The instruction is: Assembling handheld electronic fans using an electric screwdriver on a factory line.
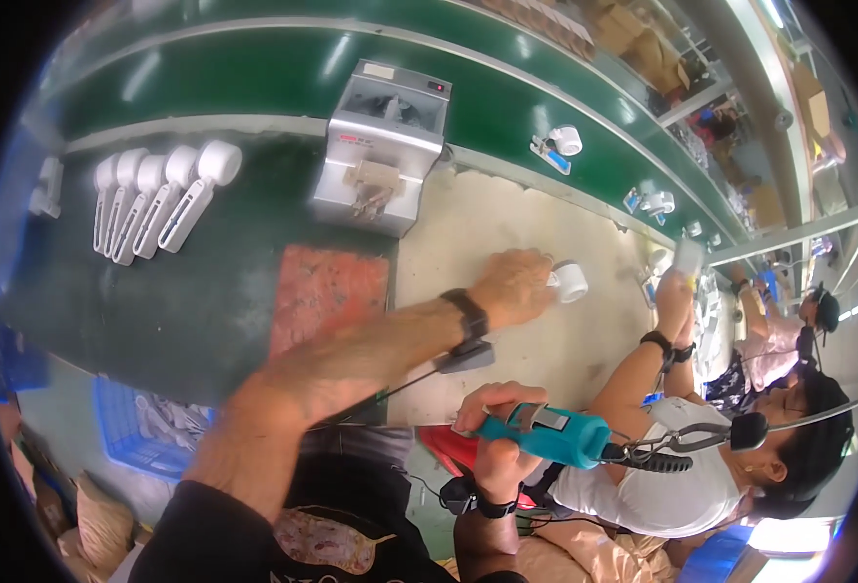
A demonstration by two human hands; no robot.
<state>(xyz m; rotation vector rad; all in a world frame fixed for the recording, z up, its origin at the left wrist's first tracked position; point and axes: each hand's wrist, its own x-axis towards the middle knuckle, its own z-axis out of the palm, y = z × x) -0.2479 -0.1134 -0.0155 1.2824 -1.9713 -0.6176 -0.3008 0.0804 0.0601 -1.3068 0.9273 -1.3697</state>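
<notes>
Grasping a white piece [572,283] in the left hand [514,288], slightly blurred, over the pale part of the surface [478,219], with a red mat [327,287] to the left and a grey machine [380,155] beyond. Gripping a teal tool [567,438] in the right hand [499,466], near the body and by the surface's front edge, with five more white pieces [179,165] lying in a row far left and a blue crate [115,423] to the body's left.

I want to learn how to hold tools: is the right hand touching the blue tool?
Touching. The head view shows the right hand closed around one end of the blue tool.
</notes>
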